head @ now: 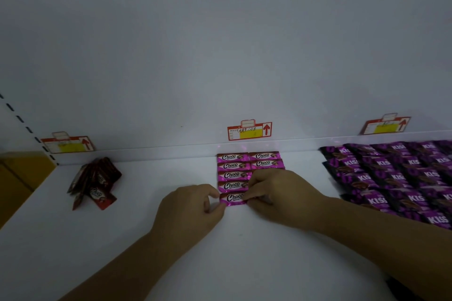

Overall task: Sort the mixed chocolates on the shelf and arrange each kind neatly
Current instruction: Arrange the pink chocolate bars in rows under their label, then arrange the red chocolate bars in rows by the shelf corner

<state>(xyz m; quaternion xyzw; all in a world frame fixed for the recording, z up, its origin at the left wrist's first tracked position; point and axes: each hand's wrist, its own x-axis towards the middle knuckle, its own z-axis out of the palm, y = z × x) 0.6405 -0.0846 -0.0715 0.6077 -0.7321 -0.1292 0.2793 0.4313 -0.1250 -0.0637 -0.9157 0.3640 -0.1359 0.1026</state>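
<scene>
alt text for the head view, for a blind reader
The left hand and right hand pinch the ends of a pink Choco bar at the front of a two-column pink grid on a white shelf. A loose red Choco pile lies at left; purple Kiss packs fill the right.

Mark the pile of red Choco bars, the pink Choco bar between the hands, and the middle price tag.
pile of red Choco bars (96, 182), head view, middle of the heap.
pink Choco bar (233, 198), head view, on its white logo.
middle price tag (250, 134), head view, its yellow panel.
</scene>
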